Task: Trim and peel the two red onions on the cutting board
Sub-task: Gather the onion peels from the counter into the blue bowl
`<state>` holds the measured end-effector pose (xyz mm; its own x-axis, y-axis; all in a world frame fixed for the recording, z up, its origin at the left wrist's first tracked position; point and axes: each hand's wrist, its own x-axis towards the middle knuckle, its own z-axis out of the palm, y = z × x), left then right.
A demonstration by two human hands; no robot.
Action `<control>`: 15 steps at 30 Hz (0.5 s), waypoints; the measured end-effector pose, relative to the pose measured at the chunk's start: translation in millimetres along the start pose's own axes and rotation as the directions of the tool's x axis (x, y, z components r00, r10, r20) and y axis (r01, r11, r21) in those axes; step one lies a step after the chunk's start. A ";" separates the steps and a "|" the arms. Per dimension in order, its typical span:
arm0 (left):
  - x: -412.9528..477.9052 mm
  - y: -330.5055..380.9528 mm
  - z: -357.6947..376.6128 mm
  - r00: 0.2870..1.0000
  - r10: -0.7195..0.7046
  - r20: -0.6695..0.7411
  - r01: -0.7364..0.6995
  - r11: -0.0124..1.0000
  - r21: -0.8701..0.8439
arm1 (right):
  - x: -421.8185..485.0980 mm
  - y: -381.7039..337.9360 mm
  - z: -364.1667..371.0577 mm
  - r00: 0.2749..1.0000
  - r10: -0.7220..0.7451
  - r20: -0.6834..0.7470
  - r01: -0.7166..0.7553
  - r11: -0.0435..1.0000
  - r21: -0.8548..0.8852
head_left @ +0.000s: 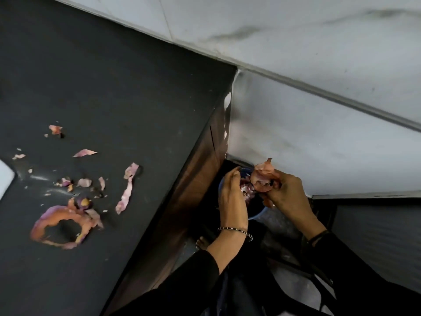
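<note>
Right hand point(281, 190) pinches crumpled peels point(264, 179) directly above the blue bin point(259, 214), left hand point(232, 195) just beside, fingers together and nearly straight, tips at the bin mouth; onions out of view; scraps point(63, 222) on counter point(114, 87) lie nearer the left hand.

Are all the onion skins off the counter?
No, loose onion skins lie scattered across the dark counter, while the right hand holds only one bunch.
</note>
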<state>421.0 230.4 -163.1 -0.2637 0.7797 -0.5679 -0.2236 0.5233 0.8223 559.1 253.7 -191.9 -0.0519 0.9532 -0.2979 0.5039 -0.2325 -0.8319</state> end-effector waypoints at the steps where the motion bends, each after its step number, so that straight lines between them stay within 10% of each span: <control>1: 7.3 -11.1 0.6 0.999 -0.039 -0.001 0.039 0.999 0.005 | 4.4 15.3 4.9 1.000 0.020 0.013 -0.019 0.999 -0.039; 15: 109.1 -151.2 14.8 0.976 -0.216 0.008 0.186 0.856 0.482 | 61.3 184.2 80.9 0.969 0.236 0.078 -0.188 0.901 -0.391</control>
<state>439.9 241.4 -348.9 -0.2017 0.6506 -0.7322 0.2121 0.7588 0.6158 579.0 253.7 -401.3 0.0015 0.8535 -0.5211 0.8009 -0.3130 -0.5105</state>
